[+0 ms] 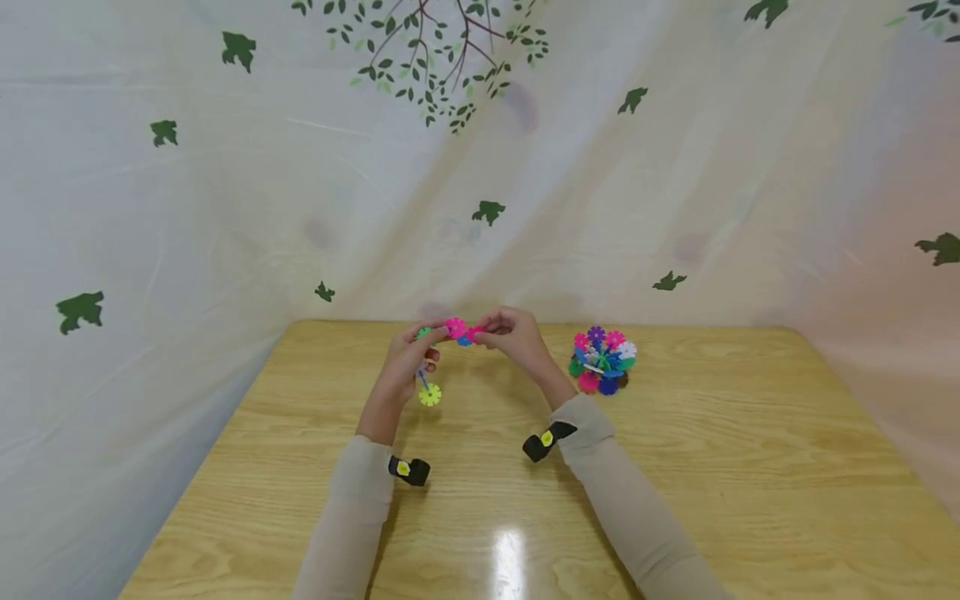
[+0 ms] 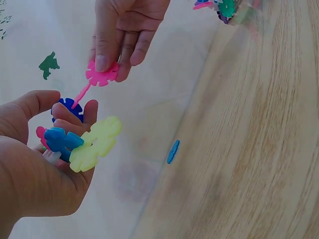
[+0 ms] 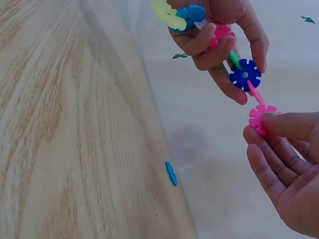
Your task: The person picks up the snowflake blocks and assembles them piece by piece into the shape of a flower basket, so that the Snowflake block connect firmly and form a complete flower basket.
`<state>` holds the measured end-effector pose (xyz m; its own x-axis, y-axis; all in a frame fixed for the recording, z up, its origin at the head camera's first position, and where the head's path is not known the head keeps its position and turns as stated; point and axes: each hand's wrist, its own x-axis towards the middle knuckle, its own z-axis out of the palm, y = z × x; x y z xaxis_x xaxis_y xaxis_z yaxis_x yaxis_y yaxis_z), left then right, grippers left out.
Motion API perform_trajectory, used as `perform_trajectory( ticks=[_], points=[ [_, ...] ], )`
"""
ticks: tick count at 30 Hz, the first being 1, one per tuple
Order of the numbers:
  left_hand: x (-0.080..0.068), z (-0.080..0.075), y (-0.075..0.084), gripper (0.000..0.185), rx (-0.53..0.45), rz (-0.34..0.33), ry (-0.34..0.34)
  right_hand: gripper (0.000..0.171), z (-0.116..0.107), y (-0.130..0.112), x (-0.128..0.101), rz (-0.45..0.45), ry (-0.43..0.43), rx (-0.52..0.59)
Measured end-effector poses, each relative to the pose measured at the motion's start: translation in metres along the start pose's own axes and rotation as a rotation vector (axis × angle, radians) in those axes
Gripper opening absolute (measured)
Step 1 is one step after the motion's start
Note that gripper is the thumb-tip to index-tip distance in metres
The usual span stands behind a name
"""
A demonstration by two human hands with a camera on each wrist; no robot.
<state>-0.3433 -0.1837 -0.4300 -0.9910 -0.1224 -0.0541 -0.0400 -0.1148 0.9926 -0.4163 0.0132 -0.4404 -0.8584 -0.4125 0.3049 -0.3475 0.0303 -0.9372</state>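
My left hand (image 1: 405, 364) pinches a dark blue flower-shaped disc (image 3: 245, 74), part of a chain of slotted plastic discs. The chain winds through its curled fingers: a green disc (image 3: 235, 58), a pink one (image 3: 222, 34), a small white piece (image 2: 51, 156), a blue disc (image 2: 62, 144) and a yellow disc (image 2: 95, 144) at the end. From the dark blue disc, a pink disc seen edge-on (image 3: 255, 93) leads to another pink disc (image 3: 256, 119). My right hand (image 1: 517, 342) grips that last disc between thumb and fingers. Both hands are raised over the table's far edge.
A ball-like cluster of many-coloured discs (image 1: 602, 360) sits on the wooden table (image 1: 712, 492), right of the hands. One loose blue disc (image 2: 173, 152) lies near the table's far edge. Behind hangs a pale curtain (image 1: 405, 217) with printed green leaves and birds.
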Motion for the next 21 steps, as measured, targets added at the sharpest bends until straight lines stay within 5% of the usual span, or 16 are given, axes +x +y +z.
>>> perform_trajectory(
  ticks=[21],
  points=[
    [0.0009, 0.0070, -0.0022, 0.040, -0.035, -0.009, 0.007, 0.010, 0.0083, -0.0050, -0.0027, -0.140, 0.134, -0.106]
  ],
)
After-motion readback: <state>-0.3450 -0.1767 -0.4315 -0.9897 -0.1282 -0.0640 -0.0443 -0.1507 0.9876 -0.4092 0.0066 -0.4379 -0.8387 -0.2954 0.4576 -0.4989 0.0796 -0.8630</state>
